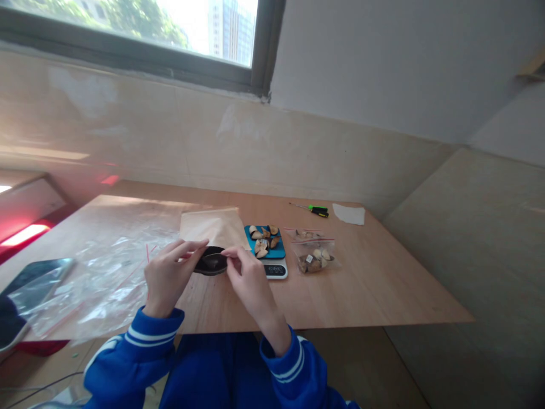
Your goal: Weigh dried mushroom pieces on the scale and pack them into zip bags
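Both my hands are raised over the front of the table, with a dark oval object (212, 262), blackish and hollow-looking, between them. The fingers of my left hand (172, 272) pinch its left end. At its right end, the thumb and fingertips of my right hand (249, 278) close on the rim. I cannot make out exactly what the object is. Just beyond my right hand stands a small kitchen scale (279, 270) with a blue top and a lit display. Several brown and cream dried pieces (264, 241) lie on it.
Right of the scale are two zip bags, the nearer bag (315, 258) holding similar pieces. Farther back lie screwdrivers (317, 210) and a white paper scrap (349, 214). A brown paper sheet (208, 224), clear plastic bags (110, 284) and a dark tablet-like device (29, 289) are leftward.
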Tool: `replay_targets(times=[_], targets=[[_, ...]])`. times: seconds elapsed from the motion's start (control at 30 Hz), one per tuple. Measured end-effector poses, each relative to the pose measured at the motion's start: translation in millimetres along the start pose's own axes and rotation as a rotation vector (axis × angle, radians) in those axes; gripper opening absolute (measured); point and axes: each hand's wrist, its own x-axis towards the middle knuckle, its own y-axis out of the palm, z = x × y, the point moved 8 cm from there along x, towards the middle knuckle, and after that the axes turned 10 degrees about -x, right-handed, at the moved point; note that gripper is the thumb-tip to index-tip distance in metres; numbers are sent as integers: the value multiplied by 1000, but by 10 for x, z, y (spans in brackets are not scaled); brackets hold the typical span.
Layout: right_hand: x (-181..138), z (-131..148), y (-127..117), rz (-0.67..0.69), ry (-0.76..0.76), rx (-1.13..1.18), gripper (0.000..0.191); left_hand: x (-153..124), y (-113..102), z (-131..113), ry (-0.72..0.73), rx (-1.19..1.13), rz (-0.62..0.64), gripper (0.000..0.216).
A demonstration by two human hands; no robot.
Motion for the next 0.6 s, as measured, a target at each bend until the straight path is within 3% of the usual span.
replay_targets(times=[0.1, 0.23, 0.4, 0.6], targets=[[-62, -335, -371, -99, 90, 129, 18, 6, -26, 62, -34, -8, -7, 13], [-218, -1090, -815, -299, 304, 10, 19, 5, -13, 181, -85, 1, 22, 12], [-236, -1604, -811, -323, 374, -113, 21, -34, 112, 290, -113, 46, 113, 16], [-58, -1556, -704, -328, 336, -219, 20, -127, 222, 420, -147, 82, 261, 22]])
